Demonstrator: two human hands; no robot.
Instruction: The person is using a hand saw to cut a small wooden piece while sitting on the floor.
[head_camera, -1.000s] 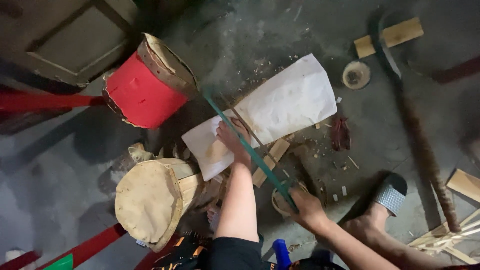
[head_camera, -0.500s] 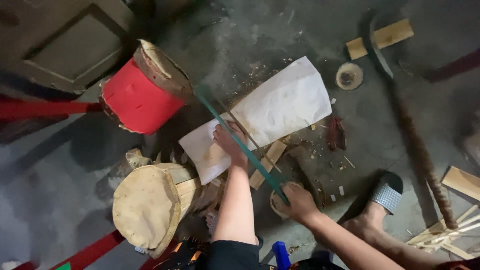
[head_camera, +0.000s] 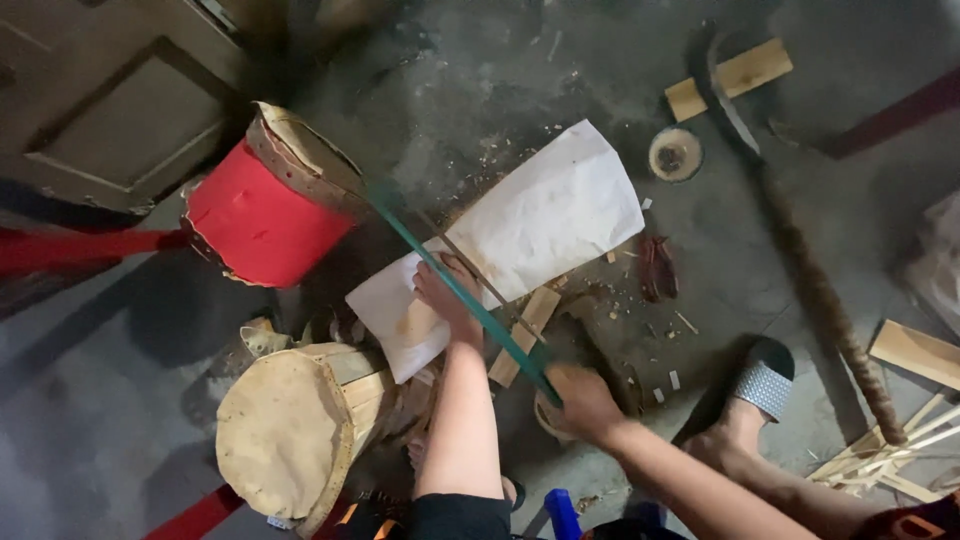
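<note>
My left hand (head_camera: 447, 296) presses down on a white sheet (head_camera: 520, 235) lying over a wooden piece (head_camera: 522, 335) on the floor. My right hand (head_camera: 582, 401) grips the handle of a green-framed saw (head_camera: 455, 290). The saw frame runs diagonally up and left from that hand, across my left hand, toward a red drum (head_camera: 262, 215). Its thin blade lies just beside my left fingers, over the sheet.
A tan skin-topped drum (head_camera: 290, 432) lies at lower left. A long curved blade on a rough stick (head_camera: 810, 285) runs down the right side. Wood blocks (head_camera: 728, 78), a small round lid (head_camera: 675, 154), wood strips (head_camera: 900, 450) and chips lie scattered. My sandalled foot (head_camera: 745, 400) rests at right.
My right hand has pulled the saw back toward me along its diagonal line. The view has shifted slightly. My left hand stays pressed on the sheet.
</note>
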